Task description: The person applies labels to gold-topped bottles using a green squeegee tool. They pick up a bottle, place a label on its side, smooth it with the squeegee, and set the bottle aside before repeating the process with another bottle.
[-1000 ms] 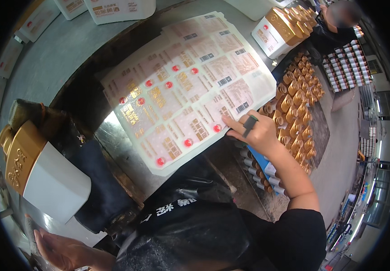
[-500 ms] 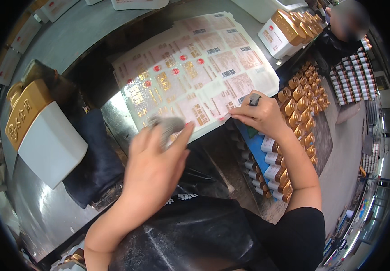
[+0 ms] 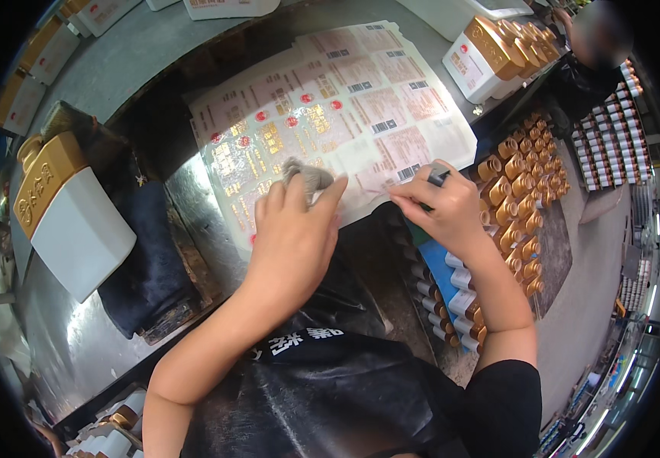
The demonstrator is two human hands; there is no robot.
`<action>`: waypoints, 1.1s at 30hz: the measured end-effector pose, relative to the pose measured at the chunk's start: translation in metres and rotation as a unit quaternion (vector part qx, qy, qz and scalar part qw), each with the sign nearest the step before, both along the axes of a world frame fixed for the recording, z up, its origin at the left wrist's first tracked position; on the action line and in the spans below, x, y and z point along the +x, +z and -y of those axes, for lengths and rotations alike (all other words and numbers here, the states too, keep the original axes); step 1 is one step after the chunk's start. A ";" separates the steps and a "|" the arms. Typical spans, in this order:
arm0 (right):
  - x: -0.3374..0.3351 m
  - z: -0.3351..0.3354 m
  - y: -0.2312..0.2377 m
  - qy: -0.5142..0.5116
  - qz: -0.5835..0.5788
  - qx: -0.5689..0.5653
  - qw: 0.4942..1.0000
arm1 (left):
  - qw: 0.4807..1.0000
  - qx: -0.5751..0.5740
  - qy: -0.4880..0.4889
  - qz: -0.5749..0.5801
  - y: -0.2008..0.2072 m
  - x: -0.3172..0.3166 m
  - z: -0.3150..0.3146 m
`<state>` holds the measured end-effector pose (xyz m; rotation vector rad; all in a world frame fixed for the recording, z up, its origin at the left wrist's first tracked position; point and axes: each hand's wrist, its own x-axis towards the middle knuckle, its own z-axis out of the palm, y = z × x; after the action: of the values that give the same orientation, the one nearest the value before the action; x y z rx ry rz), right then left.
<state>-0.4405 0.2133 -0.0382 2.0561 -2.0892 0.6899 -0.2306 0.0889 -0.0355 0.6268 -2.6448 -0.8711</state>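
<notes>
A large glossy sheet of labels point(image 3: 269, 141) lies in front of me, printed in gold, red and pale pink with dark barcodes. My left hand point(image 3: 293, 229) is over its near part, fingers bent round a crumpled grey cloth point(image 3: 311, 179) that rests against the sheet. At the near right edge my right hand point(image 3: 440, 206) pinches thumb and fingertips together on a thin see-through label; whether it is lifted off the sheet cannot be made out. A dark band point(image 3: 437, 175) circles one right finger. On the left lies a white bottle point(image 3: 85, 233) with a gold top, tilted on dark blue cloth point(image 3: 146, 278).
Labelled white bottles with gold tops point(image 3: 482, 61) stand at the far right of the metal table point(image 3: 146, 57). Many gold-topped bottles point(image 3: 509, 206) crowd the right side beyond my forearm. Another person point(image 3: 597, 46) is at the upper right. More bottles point(image 3: 112, 427) sit at lower left.
My left hand has moved right and slightly up with the grey cloth, closer to my right hand. My right hand stays pinched near the sheet's edge, turned slightly. The view has shifted a little.
</notes>
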 end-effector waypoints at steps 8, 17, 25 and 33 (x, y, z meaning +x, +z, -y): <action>0.087 -0.001 0.050 0.081 -0.008 -0.004 0.997 | 0.742 0.663 0.046 -0.093 0.026 0.011 0.003; 0.116 0.065 0.098 0.130 0.269 0.041 0.954 | 0.803 0.572 0.006 -0.168 0.093 0.114 0.028; 0.196 0.121 0.121 0.145 0.501 0.006 0.853 | 0.932 0.122 0.251 -0.233 0.111 0.213 0.056; 0.235 0.157 0.126 0.090 0.562 0.081 0.818 | 0.870 0.119 0.297 -0.374 0.064 0.232 0.087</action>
<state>-0.2054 0.0562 0.0875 2.1720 -2.4541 2.2768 0.0015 0.0018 0.0284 0.8725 -1.5353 -0.9806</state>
